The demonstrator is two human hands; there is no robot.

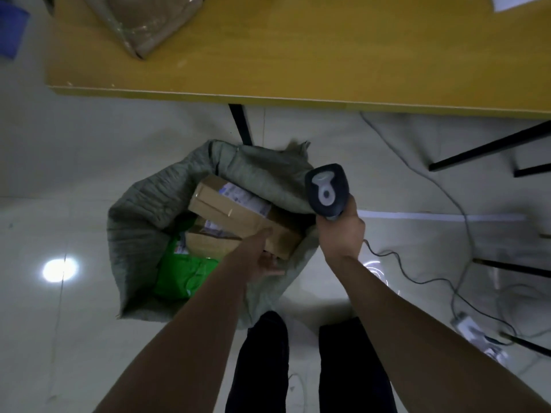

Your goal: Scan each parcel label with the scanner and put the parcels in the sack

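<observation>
A grey-green woven sack stands open on the floor below the table. Over its mouth my left hand grips the near end of a long cardboard parcel with a white label on top. Under it in the sack lie a smaller cardboard box and a green plastic mailer. My right hand holds a dark handheld scanner by its handle, just right of the sack's rim, head up. Its cable trails across the floor to the right.
A yellow table spans the top, with a taped brown parcel on its left end and a white sheet at the far right corner. Black table legs and a power strip lie right. My legs stand below the sack.
</observation>
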